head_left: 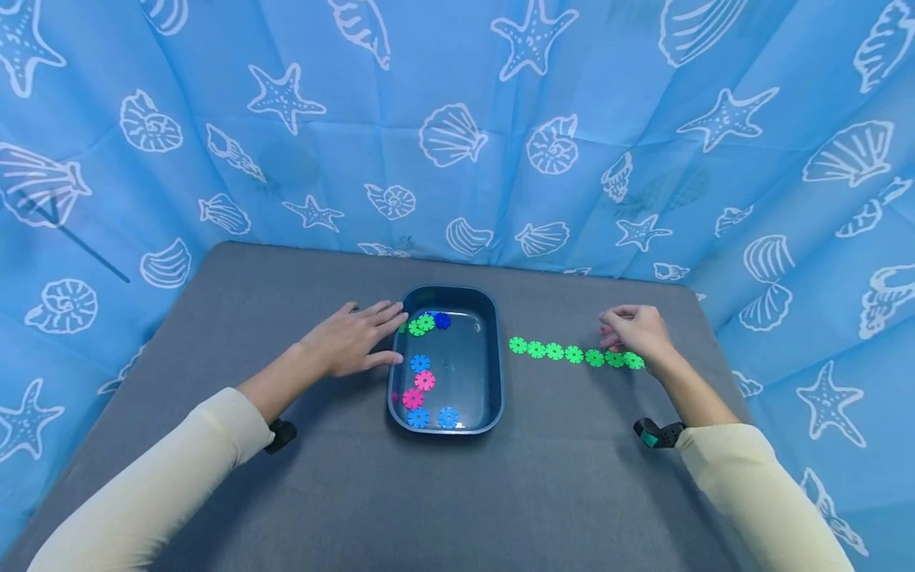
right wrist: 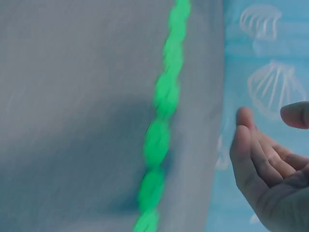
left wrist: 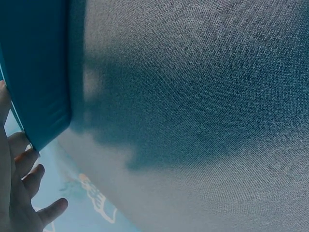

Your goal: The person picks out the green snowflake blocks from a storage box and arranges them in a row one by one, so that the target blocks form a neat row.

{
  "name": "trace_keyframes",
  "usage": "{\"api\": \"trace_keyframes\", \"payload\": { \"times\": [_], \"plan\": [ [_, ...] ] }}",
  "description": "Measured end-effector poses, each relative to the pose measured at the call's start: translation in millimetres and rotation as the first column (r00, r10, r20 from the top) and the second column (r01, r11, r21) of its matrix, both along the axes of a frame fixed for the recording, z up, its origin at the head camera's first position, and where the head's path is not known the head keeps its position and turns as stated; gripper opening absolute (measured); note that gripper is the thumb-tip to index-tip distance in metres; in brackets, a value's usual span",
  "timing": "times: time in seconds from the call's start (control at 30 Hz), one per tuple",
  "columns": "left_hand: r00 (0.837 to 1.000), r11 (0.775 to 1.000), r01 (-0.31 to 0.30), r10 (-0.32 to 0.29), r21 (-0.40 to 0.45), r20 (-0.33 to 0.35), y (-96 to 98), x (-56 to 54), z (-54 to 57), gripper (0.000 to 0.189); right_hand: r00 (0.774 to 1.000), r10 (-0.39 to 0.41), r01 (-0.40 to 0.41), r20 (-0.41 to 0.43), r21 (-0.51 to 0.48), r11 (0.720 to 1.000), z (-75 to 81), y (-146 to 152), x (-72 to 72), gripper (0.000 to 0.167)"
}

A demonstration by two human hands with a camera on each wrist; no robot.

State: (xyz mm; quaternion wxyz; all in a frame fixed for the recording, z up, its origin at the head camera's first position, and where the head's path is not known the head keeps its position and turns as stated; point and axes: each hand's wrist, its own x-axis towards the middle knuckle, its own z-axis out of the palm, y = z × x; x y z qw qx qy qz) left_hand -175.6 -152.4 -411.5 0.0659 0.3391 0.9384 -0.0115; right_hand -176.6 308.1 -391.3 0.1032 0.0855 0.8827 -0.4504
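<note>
A dark blue plastic tray (head_left: 499, 373) stands mid-table. It holds notched flower-shaped discs: green discs (head_left: 425, 322), a dark blue disc (head_left: 442, 320), pink discs (head_left: 413, 398) and light blue discs (head_left: 447, 417). My left hand (head_left: 360, 338) touches the tray's left rim with its fingers extended. To the right of the tray, several green discs (head_left: 554, 351) form a joined row on the table. Above the row's right end hovers my right hand (head_left: 639, 330). In the right wrist view the right hand (right wrist: 275, 174) is loosely bent, thumb apart from fingers, with nothing between them.
A grey cloth covers the table (head_left: 457, 500). Behind it hangs a blue curtain (head_left: 400, 95) with white shells and starfish. Dark bands with devices circle both wrists; the right wrist device (head_left: 654, 434) shows near the cuff.
</note>
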Motion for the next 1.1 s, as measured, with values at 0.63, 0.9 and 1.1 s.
{"api": "trace_keyframes", "payload": {
  "times": [0.63, 0.9, 1.1],
  "plan": [
    [1.000, 1.000, -0.009, 0.009, 0.006, 0.016, 0.1, -0.1, -0.2, 0.077, 0.974, 0.226, -0.198, 0.036, -0.365, 0.910, 23.6, -129.5, -35.7, 0.055],
    [1.000, 1.000, -0.005, 0.005, 0.006, 0.014, 1.2, 0.3, -0.1, 0.077, 0.954, 0.286, -0.233, 0.095, -0.370, 0.899, 20.1, -166.5, -42.7, 0.055],
    [1.000, 1.000, -0.008, 0.008, 0.004, 0.025, 0.2, -1.5, -0.4, 0.078, 0.946, 0.295, -0.225, 0.137, -0.377, 0.899, 6.7, -187.4, -49.7, 0.054]
  ]
}}
